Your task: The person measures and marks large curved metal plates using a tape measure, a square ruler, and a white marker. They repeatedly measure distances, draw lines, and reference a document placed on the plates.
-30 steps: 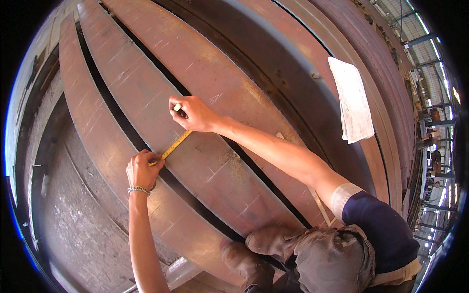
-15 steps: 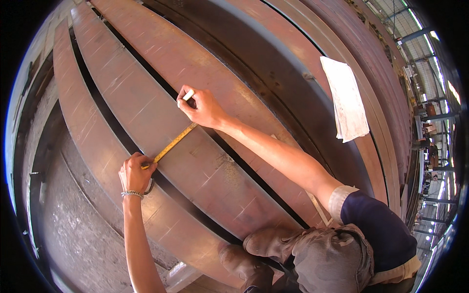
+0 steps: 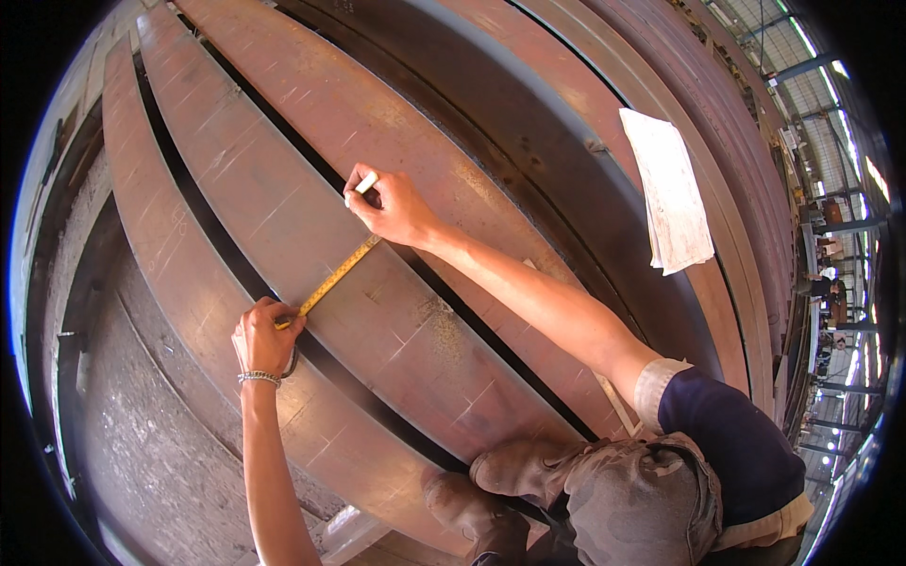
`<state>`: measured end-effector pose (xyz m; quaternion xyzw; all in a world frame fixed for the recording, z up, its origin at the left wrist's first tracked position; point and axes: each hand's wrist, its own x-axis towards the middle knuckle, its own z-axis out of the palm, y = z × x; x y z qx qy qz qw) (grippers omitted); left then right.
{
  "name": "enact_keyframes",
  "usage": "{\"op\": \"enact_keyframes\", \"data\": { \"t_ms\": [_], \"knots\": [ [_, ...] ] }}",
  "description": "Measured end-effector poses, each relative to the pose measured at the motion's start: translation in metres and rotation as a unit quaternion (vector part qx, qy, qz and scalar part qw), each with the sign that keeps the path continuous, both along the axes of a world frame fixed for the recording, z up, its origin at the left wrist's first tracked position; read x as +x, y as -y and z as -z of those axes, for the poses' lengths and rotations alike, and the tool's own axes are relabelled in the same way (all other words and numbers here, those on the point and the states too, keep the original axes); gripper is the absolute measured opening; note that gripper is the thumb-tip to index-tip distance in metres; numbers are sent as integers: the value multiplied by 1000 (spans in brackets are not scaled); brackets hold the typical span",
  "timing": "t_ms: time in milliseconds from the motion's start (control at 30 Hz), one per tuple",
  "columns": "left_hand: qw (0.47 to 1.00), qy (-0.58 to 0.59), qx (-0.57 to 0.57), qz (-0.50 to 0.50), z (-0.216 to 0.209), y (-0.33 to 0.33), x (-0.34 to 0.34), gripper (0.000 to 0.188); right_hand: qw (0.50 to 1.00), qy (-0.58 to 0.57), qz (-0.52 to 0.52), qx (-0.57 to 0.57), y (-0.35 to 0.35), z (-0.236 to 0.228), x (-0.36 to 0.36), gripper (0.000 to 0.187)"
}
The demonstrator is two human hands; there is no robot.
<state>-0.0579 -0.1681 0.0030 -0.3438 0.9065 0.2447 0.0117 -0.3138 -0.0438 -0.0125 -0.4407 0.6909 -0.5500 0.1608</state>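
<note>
Long reddish-brown steel strips (image 3: 222, 156) lie side by side with dark gaps between them and short white chalk marks on them. My left hand (image 3: 265, 338) is closed on the end of a yellow tape measure (image 3: 338, 274) at the near left edge of the middle strip. The tape's blade runs slantwise across that strip, its far end passing under my right hand (image 3: 398, 209). A short white stick of chalk (image 3: 367, 182) is pinched in my right fingers, above the strip's right edge. Whether its tip touches the steel, I cannot tell.
Folded white papers (image 3: 668, 193) lie on strips to the right. Brown boots (image 3: 519, 469) rest on the strips at the bottom, beside a camouflage cloth shape (image 3: 642, 505). A thin pale strip (image 3: 615, 401) lies under my right arm. Rough grey ground (image 3: 142, 424) shows left.
My left hand has shifted very slightly to the right along with the tape. The right hand with the chalk has barely moved.
</note>
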Motion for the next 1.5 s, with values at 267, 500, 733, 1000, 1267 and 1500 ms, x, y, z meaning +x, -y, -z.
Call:
{"op": "enact_keyframes", "data": {
  "t_ms": [267,500,733,1000,1267,1500],
  "knots": [
    [1000,-1,16,-4,-2,0,0,20,996,-10,-58,69,-2,2,-2,10],
    [1000,2,7,-4,-4,-3,0,20,994,-13,-83,63,-1,9,0,11],
    [1000,5,27,-8,-6,-1,-1,18,990,-14,-108,88,-3,19,-1,11],
    [999,5,33,-7,-6,1,-1,19,963,-21,-208,173,8,31,-17,12],
    [999,8,43,-23,-8,1,-1,19,942,19,-236,240,15,31,-25,13],
    [999,21,37,-21,-7,2,-2,19,936,16,-253,243,16,28,-27,13]
  ]
}}
